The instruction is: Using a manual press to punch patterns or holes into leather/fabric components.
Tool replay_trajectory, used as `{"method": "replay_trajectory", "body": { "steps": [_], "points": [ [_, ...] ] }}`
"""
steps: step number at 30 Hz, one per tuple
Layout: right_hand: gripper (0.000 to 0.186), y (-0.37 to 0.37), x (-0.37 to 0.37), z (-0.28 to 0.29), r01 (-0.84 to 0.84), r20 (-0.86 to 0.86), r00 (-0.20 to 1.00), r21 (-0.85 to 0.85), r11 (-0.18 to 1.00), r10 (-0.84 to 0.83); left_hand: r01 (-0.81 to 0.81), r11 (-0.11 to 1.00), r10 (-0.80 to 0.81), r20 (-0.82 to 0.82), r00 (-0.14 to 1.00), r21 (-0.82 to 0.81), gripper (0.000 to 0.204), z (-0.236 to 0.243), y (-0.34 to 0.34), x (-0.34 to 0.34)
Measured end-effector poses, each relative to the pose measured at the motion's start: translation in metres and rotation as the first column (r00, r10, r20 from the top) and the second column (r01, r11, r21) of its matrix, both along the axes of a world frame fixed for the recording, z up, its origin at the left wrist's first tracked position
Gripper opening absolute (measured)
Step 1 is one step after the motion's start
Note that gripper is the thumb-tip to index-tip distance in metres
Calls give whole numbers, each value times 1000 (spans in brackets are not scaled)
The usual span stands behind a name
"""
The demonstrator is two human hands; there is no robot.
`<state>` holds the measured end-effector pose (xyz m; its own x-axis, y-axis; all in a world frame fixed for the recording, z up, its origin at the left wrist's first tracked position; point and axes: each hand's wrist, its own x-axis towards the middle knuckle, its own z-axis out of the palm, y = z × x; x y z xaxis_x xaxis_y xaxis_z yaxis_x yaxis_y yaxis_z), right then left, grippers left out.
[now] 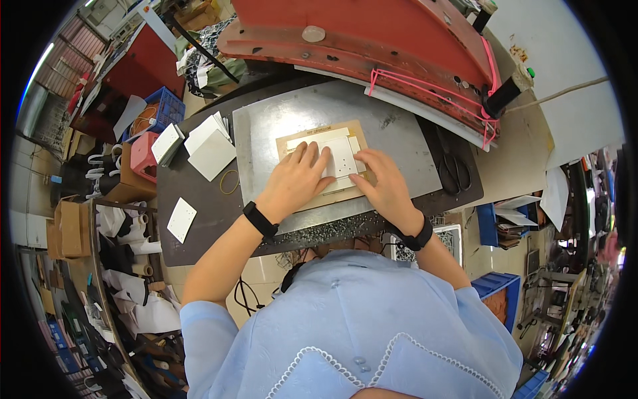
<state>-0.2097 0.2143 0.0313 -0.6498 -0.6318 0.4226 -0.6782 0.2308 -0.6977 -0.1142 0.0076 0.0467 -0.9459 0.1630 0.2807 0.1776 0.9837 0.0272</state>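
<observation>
A white rectangular sheet with small holes (341,159) lies on a tan board with pale strips along its edges (350,126), on top of a grey metal plate (259,136). My left hand (292,179) rests on the left part of the white sheet, palm down, its fingers stretched out and its thumb along the near side. At the sheet's right edge is my right hand (387,187), with thumb and fingertips apart and touching the sheet and board there. Neither hand is wrapped round anything. The sheet's left part is hidden under my left fingers.
A large red press beam (359,30) with pink cord overhangs the far side. Stacks of white pieces (212,149) stand at left, near a rubber band (229,181) and one loose holed piece (181,220). Black scissors (454,171) lie at right. Small scraps (332,231) litter the near edge.
</observation>
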Motion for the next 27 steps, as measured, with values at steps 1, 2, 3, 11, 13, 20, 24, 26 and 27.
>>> {"method": "replay_trajectory", "body": {
  "steps": [1, 2, 3, 11, 13, 20, 24, 26, 27],
  "points": [
    [27, -2, 0, 1, 7, 10, 1000, 2, 1000, -7, 4, 999, -5, -37, 999, -39, 52, -3, 1, 1],
    [26, -3, 1, 2, 30, 29, 999, -26, 999, -30, 5, 997, -11, -74, 997, -79, 50, -8, 4, 1],
    [25, -4, 2, 4, 53, 46, 998, -54, 997, -50, 4, 993, -18, -113, 993, -119, 47, -9, 5, 1],
    [13, -13, 0, 0, -206, -150, 964, 95, 974, 219, -231, 697, 258, 64, 964, 679, 33, 27, -9, 12],
    [11, -16, -1, -3, -231, -113, 965, 68, 971, 237, -241, 495, 440, -1, 898, 835, 36, 32, -23, 30],
    [10, -24, -2, 11, -226, -67, 969, 153, 962, 238, -538, 727, 665, -241, 707, 427, 38, 34, -105, 157],
    [9, -34, 2, 19, -211, -39, 976, 56, 976, 213, -778, 627, 776, -107, 621, 29, 51, -17, -137, 226],
    [8, -32, 5, 29, -172, 49, 984, -2, 985, 172, -726, 664, 745, -79, 662, 178, 62, -19, -138, 224],
    [8, -29, 8, 35, -177, 94, 979, -27, 984, 179, -690, 695, 714, -87, 695, 201, 62, -16, -138, 212]
  ]
}}
